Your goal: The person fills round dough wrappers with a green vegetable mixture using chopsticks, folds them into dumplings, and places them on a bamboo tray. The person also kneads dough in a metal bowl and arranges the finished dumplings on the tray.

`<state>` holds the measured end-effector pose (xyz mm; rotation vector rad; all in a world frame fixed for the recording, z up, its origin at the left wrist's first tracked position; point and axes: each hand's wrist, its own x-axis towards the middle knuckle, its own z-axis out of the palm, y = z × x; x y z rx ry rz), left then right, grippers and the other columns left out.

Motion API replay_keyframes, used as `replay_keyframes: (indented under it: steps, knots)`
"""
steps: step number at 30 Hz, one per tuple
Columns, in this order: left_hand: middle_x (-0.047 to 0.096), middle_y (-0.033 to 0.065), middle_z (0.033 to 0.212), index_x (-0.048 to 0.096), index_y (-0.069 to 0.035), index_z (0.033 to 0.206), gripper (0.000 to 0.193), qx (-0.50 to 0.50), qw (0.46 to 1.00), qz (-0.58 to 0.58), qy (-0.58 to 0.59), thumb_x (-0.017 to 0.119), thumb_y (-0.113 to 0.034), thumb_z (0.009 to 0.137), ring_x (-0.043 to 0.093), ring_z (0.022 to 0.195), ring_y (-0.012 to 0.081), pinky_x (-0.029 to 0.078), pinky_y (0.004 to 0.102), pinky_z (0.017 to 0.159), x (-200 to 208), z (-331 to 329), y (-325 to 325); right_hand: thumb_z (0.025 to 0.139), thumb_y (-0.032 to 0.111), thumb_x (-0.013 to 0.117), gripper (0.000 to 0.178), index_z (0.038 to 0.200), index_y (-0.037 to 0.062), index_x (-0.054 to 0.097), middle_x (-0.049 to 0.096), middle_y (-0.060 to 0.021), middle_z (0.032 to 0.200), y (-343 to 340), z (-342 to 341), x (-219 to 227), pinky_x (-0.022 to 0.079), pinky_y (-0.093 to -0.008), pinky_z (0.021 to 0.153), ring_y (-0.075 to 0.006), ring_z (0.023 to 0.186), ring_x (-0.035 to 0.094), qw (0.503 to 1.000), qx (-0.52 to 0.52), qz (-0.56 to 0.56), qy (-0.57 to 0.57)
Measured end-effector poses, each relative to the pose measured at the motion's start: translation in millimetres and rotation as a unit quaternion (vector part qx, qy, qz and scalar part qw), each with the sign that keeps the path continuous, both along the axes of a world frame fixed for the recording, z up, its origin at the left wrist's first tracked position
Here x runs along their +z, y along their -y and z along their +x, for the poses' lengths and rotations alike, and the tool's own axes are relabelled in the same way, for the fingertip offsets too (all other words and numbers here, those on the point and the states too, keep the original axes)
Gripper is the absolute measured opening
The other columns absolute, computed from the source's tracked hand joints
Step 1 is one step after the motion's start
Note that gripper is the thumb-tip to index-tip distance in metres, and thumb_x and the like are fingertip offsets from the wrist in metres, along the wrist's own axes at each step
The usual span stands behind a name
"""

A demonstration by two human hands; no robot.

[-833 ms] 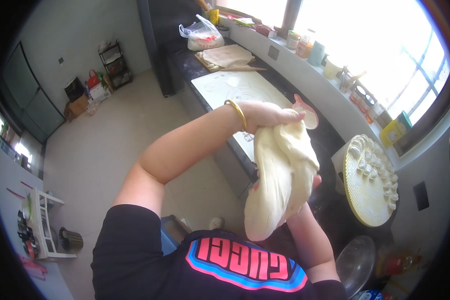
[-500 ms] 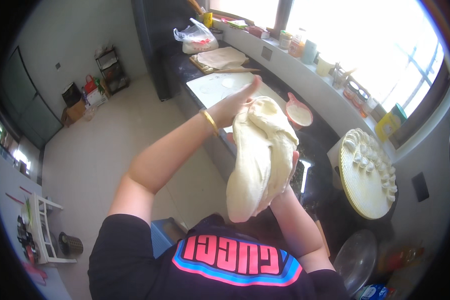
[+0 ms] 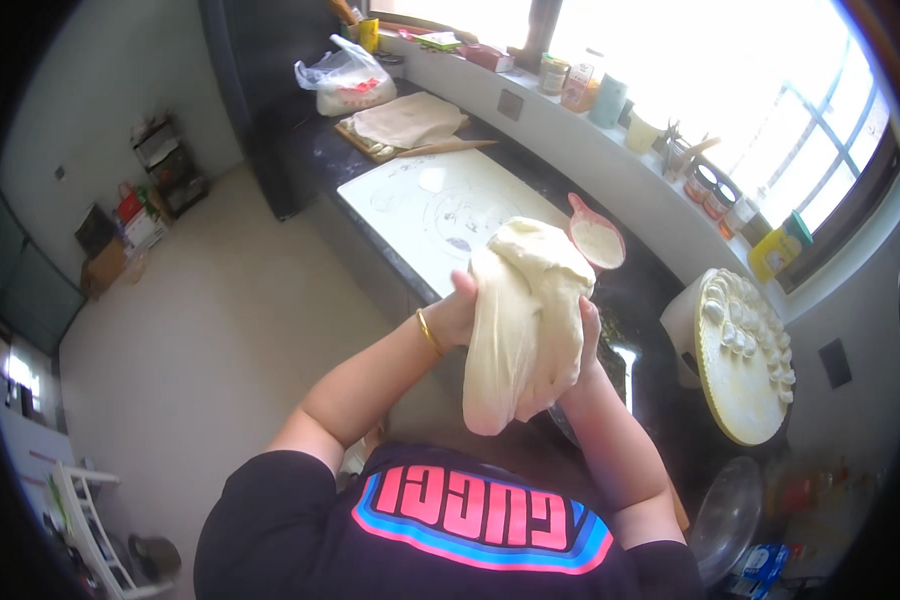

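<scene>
A large, soft lump of pale dough [image 3: 530, 320] is held up in front of me, its upper part folded and its lower end sagging. My left hand [image 3: 459, 312], with a gold bangle at the wrist, grips its left side with the thumb up; the other fingers are hidden by the dough. My right hand [image 3: 587, 335] supports the right side, its fingers partly behind the mass. Beyond the dough, a white board [image 3: 400, 195] with floury marks lies on the dark counter. A pink scoop [image 3: 598, 240] of flour stands to the board's right.
A round ridged tray [image 3: 740, 400] with several dumplings sits at the right. Behind the board are a rolling pin [image 3: 445, 147], a cloth [image 3: 410, 118] and a plastic bag [image 3: 352, 88]. Jars line the window sill [image 3: 515, 85]. A clear bowl [image 3: 725, 515] is at lower right.
My left hand has come down from the dough's top to its left side. The dough hangs narrower at its lower end. My view has shifted, showing more of the white board.
</scene>
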<state>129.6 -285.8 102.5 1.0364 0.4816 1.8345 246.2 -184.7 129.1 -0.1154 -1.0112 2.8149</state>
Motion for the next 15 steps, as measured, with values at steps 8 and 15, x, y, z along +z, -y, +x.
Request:
replay_keyframes:
  steps: [8,15]
  knots:
    - [0.042,0.0197,0.128,0.031,-0.001,0.13,0.091,-0.113,0.985,-0.028,0.13,0.069,-0.052,0.065,0.044,0.116,0.0299,0.042,0.038,0.093,-10,-247,19,0.075,0.025,0.059,0.068,0.131,0.0001,0.03,0.043,-0.0166,0.123,19,-223,-28,0.038,-0.0389,0.093,-0.0272,0.111,0.045,0.986,0.12,0.03,0.114]
    - [0.057,0.0059,0.098,0.052,-0.005,0.107,0.037,0.047,0.97,-0.235,0.052,0.065,-0.009,0.073,0.057,0.091,0.0154,0.048,0.027,0.078,-33,-363,-1,0.076,0.015,0.061,0.056,0.125,-0.0004,0.039,0.049,-0.0136,0.116,2,-350,-52,0.041,-0.0326,0.089,-0.0219,0.106,0.049,0.956,0.084,0.181,0.216]
